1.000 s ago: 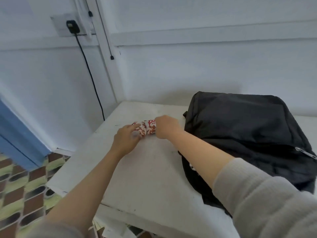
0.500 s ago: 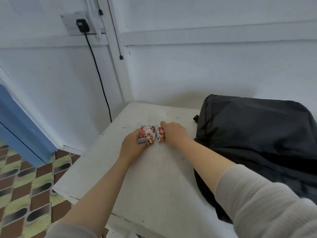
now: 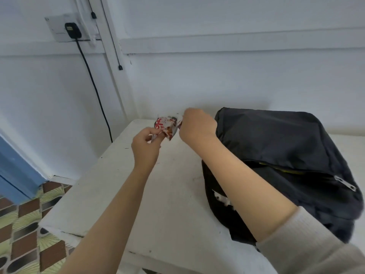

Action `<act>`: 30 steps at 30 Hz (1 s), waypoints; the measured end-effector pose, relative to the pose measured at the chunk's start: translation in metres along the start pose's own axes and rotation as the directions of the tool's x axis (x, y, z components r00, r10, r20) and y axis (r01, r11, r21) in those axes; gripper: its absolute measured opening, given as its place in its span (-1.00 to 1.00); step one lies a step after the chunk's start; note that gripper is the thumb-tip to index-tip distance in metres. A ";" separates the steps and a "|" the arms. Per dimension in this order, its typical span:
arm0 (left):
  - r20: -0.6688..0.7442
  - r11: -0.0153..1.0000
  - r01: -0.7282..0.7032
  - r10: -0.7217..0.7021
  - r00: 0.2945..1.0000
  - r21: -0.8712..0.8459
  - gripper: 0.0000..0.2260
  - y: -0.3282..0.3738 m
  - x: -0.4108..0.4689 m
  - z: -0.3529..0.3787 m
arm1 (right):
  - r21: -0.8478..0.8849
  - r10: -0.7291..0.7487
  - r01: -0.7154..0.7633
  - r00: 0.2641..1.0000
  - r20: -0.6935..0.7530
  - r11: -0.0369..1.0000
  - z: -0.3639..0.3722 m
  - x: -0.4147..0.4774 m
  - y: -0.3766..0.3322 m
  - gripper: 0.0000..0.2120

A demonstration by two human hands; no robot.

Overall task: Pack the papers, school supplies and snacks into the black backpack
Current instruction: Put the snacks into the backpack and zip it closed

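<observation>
Red-and-white snack packets (image 3: 166,126) are lifted a little above the white table (image 3: 158,204), held between both hands. My left hand (image 3: 146,149) pinches their lower left end. My right hand (image 3: 196,127) grips their right end, and its fingers hide that part. The black backpack (image 3: 292,155) lies flat on the table just right of my right arm, its zip partly open along the side with a metal puller (image 3: 344,182) showing. Something white (image 3: 221,197) peeks out at the bag's near left edge.
The table stands in a corner of white walls. A wall socket with a black plug (image 3: 72,30) and a hanging cable (image 3: 96,95) are on the left wall. Patterned floor tiles (image 3: 25,224) and a blue panel (image 3: 13,171) lie left of the table.
Both hands have risen from the tabletop with the snack packets, which now hang in the air nearer the wall. The backpack has not moved.
</observation>
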State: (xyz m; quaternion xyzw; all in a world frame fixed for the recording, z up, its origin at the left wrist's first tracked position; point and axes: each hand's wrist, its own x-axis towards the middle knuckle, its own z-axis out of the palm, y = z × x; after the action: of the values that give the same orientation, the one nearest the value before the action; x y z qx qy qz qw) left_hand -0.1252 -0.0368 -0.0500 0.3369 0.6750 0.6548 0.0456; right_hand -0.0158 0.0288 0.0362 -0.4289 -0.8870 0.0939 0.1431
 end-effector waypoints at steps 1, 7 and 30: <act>0.021 0.999 -0.021 0.022 1.000 -0.029 -0.83 0.014 0.001 0.009 | 0.010 0.010 -0.010 0.999 -0.034 1.000 -0.014 -0.003 0.007 -0.88; 0.225 0.990 -0.103 0.123 0.967 -0.099 -0.89 0.074 -0.014 0.065 | 0.053 0.096 -0.084 0.942 -0.321 0.995 -0.062 -0.032 0.084 -0.96; 0.573 0.852 -0.501 0.337 0.747 0.151 -0.60 0.061 -0.094 0.131 | 0.092 0.164 -0.143 0.941 -0.296 0.985 -0.017 -0.120 0.223 -0.71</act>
State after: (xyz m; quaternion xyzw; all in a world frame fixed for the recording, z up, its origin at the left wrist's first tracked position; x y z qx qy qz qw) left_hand 0.0373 0.0209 -0.0476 0.6504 0.6314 0.4213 0.0280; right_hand 0.2246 0.0722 -0.0328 -0.5010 -0.8147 0.0685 0.2839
